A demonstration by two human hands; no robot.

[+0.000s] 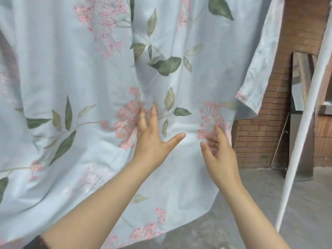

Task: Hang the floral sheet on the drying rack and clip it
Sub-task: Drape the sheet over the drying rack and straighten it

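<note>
- Head view: floral sheet [71,69] hangs in front of the person and fills the left and centre of the frame. Its top runs out of view.
- Sheet cloth is pale blue-grey, printed with pink flower clusters, dark green and olive leaves, and thin stems. Soft vertical folds and creases run through it.
- The lower hem slants and ends above the concrete floor [269,203]. At upper right, 1 corner folds over and shows a paler underside.
- Left hand [152,139]: fingers straight, thumb spread wide, fingertips flat against the sheet on a pink cluster. It grips nothing.
- Right hand [221,155]: just beside the left, at the sheet's right edge by another pink cluster. Index finger points up and the other fingers are loosely bent. They are motion-blurred, so I cannot tell whether they pinch cloth.
- White pole [305,123] slants up the right side, apart from the sheet.
- Behind stands a red brick wall [260,141] with a grey panel [300,83] leaning on it.
</note>
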